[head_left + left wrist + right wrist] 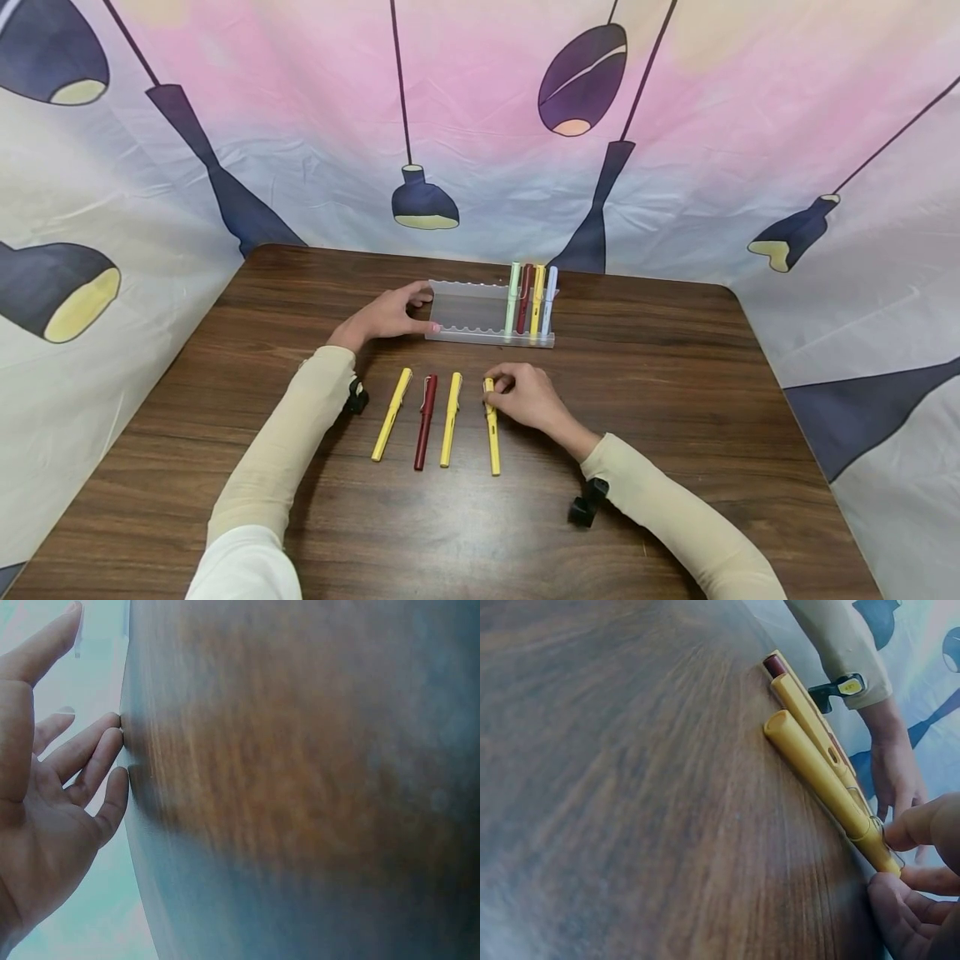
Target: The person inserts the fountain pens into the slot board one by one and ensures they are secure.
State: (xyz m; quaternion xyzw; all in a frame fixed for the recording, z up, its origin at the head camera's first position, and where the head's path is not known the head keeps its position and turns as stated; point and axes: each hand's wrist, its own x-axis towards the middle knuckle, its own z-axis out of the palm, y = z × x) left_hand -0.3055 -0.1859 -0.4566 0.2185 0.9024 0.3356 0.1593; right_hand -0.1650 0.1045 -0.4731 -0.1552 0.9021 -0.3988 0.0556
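A clear pen rack (480,336) stands toward the back of the table, with a light green pen (512,300), a dark red pen (524,300), a yellow pen (537,302) and a pale blue pen (550,302) upright at its right end. My left hand (386,315) holds the rack's left end, thumb at the front corner, fingers behind. My right hand (528,396) pinches the cap end of another yellow pen (492,442). In the right wrist view, thumb and fingertips close round this pen (817,776) near its clip.
Left of the pinched pen, two yellow pens (451,421) (392,417) lie on the brown wooden table (637,375) with a dark red pen (425,423) between them. Behind the table's far edge hangs a cloth (487,125) printed with lamps.
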